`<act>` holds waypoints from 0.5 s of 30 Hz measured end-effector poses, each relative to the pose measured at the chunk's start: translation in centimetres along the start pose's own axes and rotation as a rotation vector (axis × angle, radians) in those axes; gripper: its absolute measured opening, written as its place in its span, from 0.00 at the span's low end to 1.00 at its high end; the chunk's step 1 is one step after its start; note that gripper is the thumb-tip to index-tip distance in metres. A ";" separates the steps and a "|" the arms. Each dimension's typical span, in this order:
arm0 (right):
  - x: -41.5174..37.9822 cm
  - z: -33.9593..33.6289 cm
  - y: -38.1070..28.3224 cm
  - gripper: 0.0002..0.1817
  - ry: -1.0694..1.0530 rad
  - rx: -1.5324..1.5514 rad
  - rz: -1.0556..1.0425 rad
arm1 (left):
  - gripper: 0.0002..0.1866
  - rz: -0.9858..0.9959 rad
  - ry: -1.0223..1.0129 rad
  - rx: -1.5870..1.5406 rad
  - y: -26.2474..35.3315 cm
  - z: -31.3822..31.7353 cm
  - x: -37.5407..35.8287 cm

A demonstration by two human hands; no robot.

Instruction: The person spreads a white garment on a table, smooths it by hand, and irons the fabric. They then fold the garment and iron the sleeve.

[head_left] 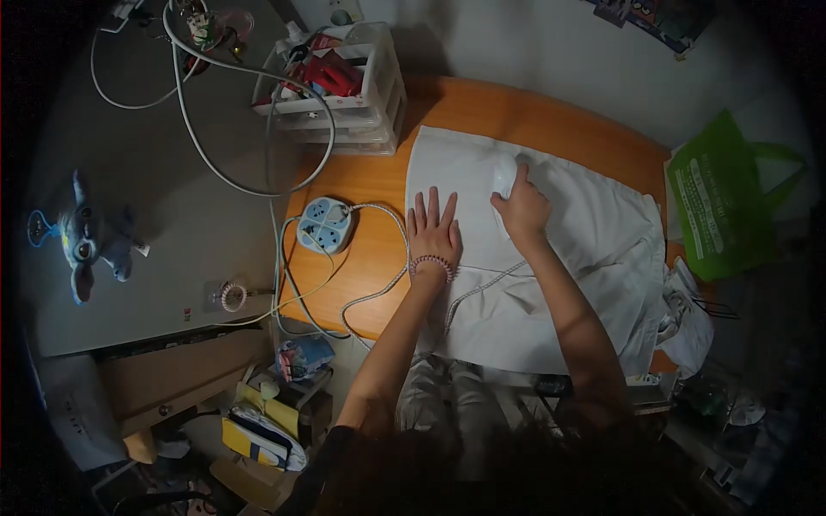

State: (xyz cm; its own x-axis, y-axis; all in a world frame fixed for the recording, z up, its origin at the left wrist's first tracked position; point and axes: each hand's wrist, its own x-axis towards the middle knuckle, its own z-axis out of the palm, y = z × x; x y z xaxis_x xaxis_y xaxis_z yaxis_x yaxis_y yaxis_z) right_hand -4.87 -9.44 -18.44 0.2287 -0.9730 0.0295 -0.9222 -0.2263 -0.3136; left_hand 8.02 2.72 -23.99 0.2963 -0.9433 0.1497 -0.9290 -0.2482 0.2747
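A white cloth [482,301], wrinkled in its lower part, is spread over the orange wooden table. My left hand [434,228] lies flat on its left edge, fingers spread, with a beaded bracelet at the wrist. To the right of it, my right hand [525,209] is closed around a small white iron [504,176], which rests on the upper part of the cloth. My fingers and palm hide part of the iron. A braided grey cord [486,284] runs from beneath my right hand across the cloth.
A blue-white power strip [325,225] with plugs and looping cables sits left of the cloth. Behind it stands a white drawer organizer [379,95] filled with small items. A green bag [723,202] is at the right; a blue plush toy [86,236] is at the far left.
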 end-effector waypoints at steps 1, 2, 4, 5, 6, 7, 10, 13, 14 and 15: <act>-0.2 0.0 0.2 0.36 0.000 -0.002 0.011 | 0.29 -0.001 0.001 0.000 -0.1 0.1 0.0; -0.3 0.0 0.5 0.36 0.000 -0.004 0.024 | 0.29 0.000 0.002 0.001 -0.1 0.1 0.0; -0.5 -0.4 0.9 0.35 -0.002 -0.012 0.028 | 0.29 0.001 0.000 -0.002 0.0 0.0 0.1; -0.6 -0.5 1.1 0.35 -0.005 -0.019 0.029 | 0.29 -0.003 -0.002 -0.006 0.1 0.0 0.0; -0.6 -0.6 1.3 0.35 -0.007 -0.019 0.032 | 0.29 -0.005 -0.002 -0.009 0.1 -0.1 0.0; -0.3 -0.6 1.4 0.35 0.012 -0.016 0.038 | 0.29 -0.003 -0.002 -0.008 0.1 0.0 0.0; -0.3 -0.8 1.9 0.36 0.023 -0.019 0.051 | 0.29 0.001 -0.006 0.011 -0.1 0.1 0.1; -0.2 -0.7 2.5 0.37 0.019 -0.035 0.058 | 0.29 -0.001 -0.015 0.002 -0.1 0.2 0.0; -0.1 -0.7 2.8 0.38 0.031 -0.044 0.053 | 0.29 0.000 -0.018 0.020 0.0 0.2 -0.1; 0.0 -0.8 3.0 0.38 0.033 -0.043 0.054 | 0.29 0.001 -0.016 0.039 -0.1 0.2 0.0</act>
State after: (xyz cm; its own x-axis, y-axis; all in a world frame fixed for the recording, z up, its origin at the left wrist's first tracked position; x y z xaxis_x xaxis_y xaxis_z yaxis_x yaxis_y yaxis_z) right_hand -7.90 -10.18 -18.67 0.1686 -0.9847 0.0450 -0.9456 -0.1744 -0.2746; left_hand 8.06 2.65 -24.18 0.2920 -0.9468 0.1350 -0.9373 -0.2552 0.2374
